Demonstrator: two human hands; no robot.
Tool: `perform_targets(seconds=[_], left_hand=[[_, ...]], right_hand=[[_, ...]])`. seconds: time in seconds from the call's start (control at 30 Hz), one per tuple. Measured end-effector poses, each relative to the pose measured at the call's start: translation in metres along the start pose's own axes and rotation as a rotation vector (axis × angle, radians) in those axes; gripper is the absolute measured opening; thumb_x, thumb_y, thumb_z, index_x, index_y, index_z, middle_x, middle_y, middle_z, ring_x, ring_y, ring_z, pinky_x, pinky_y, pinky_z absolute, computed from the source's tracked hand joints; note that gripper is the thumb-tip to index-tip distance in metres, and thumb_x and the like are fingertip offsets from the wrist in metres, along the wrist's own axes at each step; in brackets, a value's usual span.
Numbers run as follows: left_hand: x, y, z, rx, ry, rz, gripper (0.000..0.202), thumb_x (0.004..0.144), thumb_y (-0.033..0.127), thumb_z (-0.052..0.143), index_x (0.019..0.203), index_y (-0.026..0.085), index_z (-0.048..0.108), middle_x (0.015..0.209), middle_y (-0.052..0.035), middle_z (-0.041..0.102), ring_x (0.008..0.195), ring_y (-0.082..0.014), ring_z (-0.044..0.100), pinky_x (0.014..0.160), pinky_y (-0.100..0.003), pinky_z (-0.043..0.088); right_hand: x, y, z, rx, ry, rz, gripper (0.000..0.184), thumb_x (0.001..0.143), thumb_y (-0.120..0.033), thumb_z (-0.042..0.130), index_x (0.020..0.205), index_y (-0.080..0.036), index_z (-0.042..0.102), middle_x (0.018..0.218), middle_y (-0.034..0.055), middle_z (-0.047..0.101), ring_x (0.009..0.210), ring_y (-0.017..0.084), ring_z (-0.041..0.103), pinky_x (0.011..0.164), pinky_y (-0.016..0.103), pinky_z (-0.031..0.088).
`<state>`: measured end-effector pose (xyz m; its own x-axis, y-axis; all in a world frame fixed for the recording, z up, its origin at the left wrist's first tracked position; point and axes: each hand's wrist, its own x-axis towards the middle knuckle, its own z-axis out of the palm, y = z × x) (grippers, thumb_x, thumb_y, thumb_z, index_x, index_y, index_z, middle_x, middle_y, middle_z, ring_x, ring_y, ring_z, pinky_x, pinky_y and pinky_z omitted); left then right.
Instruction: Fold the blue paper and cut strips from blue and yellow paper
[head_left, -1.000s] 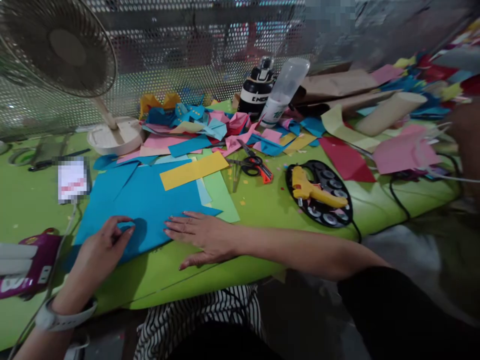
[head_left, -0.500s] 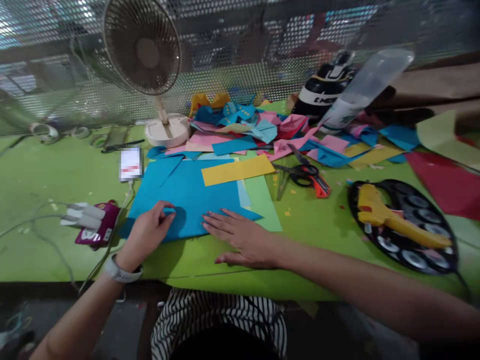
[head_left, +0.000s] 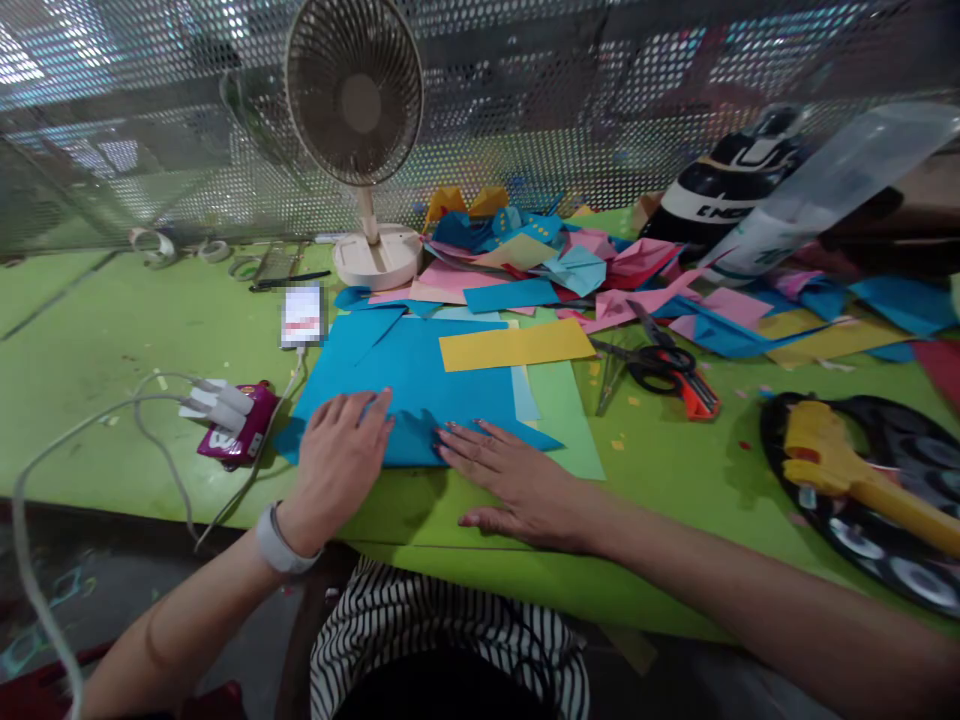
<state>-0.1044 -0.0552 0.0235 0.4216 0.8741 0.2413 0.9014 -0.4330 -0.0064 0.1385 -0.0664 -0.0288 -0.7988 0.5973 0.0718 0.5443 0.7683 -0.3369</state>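
A large blue paper sheet (head_left: 420,375) lies flat on the green table (head_left: 112,340) in front of me. My left hand (head_left: 341,460) rests palm down on its near left part, fingers stretched out over the paper. My right hand (head_left: 517,480) lies flat at the sheet's near edge, fingertips on the blue paper. A yellow paper strip (head_left: 517,345) and a light green sheet (head_left: 562,410) overlap the blue sheet's right side. Neither hand holds anything.
Scissors (head_left: 664,365) lie right of the papers. A yellow glue gun (head_left: 847,475) sits on a black tray (head_left: 900,560) at the right. A desk fan (head_left: 360,110), a heap of coloured paper scraps (head_left: 540,265), a bottle (head_left: 817,195), a power plug block (head_left: 232,420) and a phone (head_left: 302,315) surround them.
My left hand has gone from pinching the blue paper's near left corner to lying flat on it. The view has swung left; my right hand stays pressed on the sheet.
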Motion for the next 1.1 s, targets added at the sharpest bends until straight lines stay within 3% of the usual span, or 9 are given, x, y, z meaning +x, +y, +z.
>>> perform_targets(seconds=[0.07, 0.13, 0.27, 0.37, 0.5, 0.63, 0.87, 1.1], left_hand=[[-0.008, 0.016, 0.003, -0.071, -0.021, 0.207, 0.045, 0.1, 0.039, 0.032, 0.135, 0.017, 0.048, 0.14, -0.0126, 0.052, 0.132, -0.0264, 0.045, 0.112, -0.047, 0.028], [-0.017, 0.029, 0.009, -0.138, -0.103, 0.346, 0.063, 0.097, 0.054, 0.03, 0.143, 0.013, 0.038, 0.149, -0.014, 0.041, 0.141, -0.0255, 0.032, 0.117, -0.046, 0.019], [-0.029, 0.036, 0.022, -0.217, -0.175, 0.418, 0.099, 0.084, 0.077, 0.025, 0.151, 0.005, 0.011, 0.154, -0.0213, 0.024, 0.145, -0.0289, 0.017, 0.118, -0.048, 0.01], [-0.031, 0.031, 0.024, -0.239, -0.225, 0.434, 0.105, 0.082, 0.079, 0.026, 0.151, 0.005, 0.001, 0.155, -0.023, 0.017, 0.146, -0.0304, 0.012, 0.118, -0.049, 0.01], [-0.03, 0.023, 0.022, -0.22, -0.243, 0.464, 0.108, 0.081, 0.079, 0.03, 0.151, 0.003, -0.001, 0.156, -0.0244, 0.016, 0.146, -0.0315, 0.01, 0.118, -0.049, 0.012], [-0.033, 0.008, 0.017, -0.175, -0.24, 0.487, 0.108, 0.08, 0.078, 0.035, 0.152, 0.007, -0.001, 0.156, -0.0224, 0.015, 0.146, -0.0328, 0.013, 0.116, -0.051, 0.016], [-0.052, -0.034, 0.008, -0.084, -0.218, 0.492, 0.109, 0.079, 0.076, 0.042, 0.153, 0.011, -0.004, 0.157, -0.0189, 0.016, 0.144, -0.0335, 0.02, 0.115, -0.048, 0.02], [-0.083, -0.075, 0.003, 0.03, -0.158, 0.472, 0.107, 0.078, 0.075, 0.046, 0.153, 0.009, 0.006, 0.156, -0.017, 0.021, 0.143, -0.0318, 0.025, 0.117, -0.042, 0.014]], right_hand=[[0.0, -0.001, 0.001, -0.016, 0.019, -0.009, 0.076, 0.094, -0.063, 0.032, 0.149, -0.011, 0.026, 0.155, 0.0141, 0.025, 0.145, 0.026, 0.02, 0.118, 0.052, 0.018], [-0.001, -0.002, 0.002, -0.024, 0.049, -0.018, 0.074, 0.095, -0.06, 0.032, 0.148, -0.008, 0.03, 0.153, 0.0169, 0.029, 0.144, 0.028, 0.023, 0.117, 0.053, 0.021], [-0.003, -0.003, 0.004, -0.012, 0.091, -0.032, 0.071, 0.094, -0.057, 0.038, 0.147, -0.009, 0.033, 0.151, 0.0177, 0.032, 0.143, 0.029, 0.025, 0.116, 0.055, 0.022], [-0.001, -0.003, 0.002, -0.006, 0.065, -0.034, 0.071, 0.095, -0.056, 0.037, 0.147, -0.009, 0.032, 0.152, 0.0175, 0.029, 0.144, 0.028, 0.023, 0.117, 0.054, 0.02], [-0.004, -0.002, -0.007, 0.001, -0.038, -0.009, 0.08, 0.093, -0.062, 0.036, 0.149, -0.006, 0.025, 0.155, 0.0171, 0.02, 0.146, 0.026, 0.015, 0.119, 0.051, 0.013], [-0.025, 0.005, -0.016, 0.017, -0.085, 0.073, 0.087, 0.09, -0.066, 0.037, 0.152, -0.01, 0.012, 0.158, 0.014, 0.012, 0.147, 0.024, 0.007, 0.12, 0.047, 0.013], [-0.073, 0.016, -0.023, -0.081, -0.026, 0.196, 0.091, 0.089, -0.067, 0.039, 0.153, -0.014, 0.001, 0.158, 0.014, 0.009, 0.147, 0.026, 0.01, 0.12, 0.047, 0.012], [-0.08, 0.016, -0.023, -0.164, -0.03, 0.236, 0.09, 0.09, -0.068, 0.034, 0.153, -0.017, -0.006, 0.158, 0.0132, 0.009, 0.146, 0.028, 0.013, 0.117, 0.054, 0.012]])
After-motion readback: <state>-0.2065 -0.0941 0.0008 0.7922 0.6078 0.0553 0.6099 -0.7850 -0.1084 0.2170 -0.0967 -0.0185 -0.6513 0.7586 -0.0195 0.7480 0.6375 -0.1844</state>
